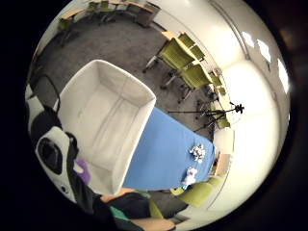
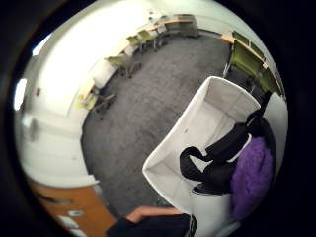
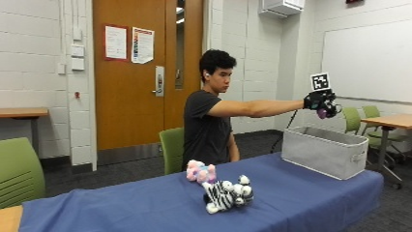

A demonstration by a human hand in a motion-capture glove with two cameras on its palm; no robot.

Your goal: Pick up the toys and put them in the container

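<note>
In the outside view my gloved right hand (image 3: 321, 103) is stretched out high above the grey fabric container (image 3: 325, 151), which stands at one end of the blue-covered table (image 3: 154, 203). The hand grips a purple plush toy (image 3: 321, 113); the same purple toy (image 2: 253, 178) shows against the palm straps, and a bit of the purple toy (image 1: 83, 169) shows beside the glove. The container (image 1: 103, 122) lies open below the palm, and its inside looks bare. A zebra plush (image 3: 227, 195) and a pink plush (image 3: 200, 171) lie mid-table.
Green chairs (image 3: 172, 147) stand behind the table and at the near left. Another wooden table (image 3: 388, 121) with green chairs stands behind the container. A tripod (image 1: 222, 113) stands on the grey carpet beyond the table's far end.
</note>
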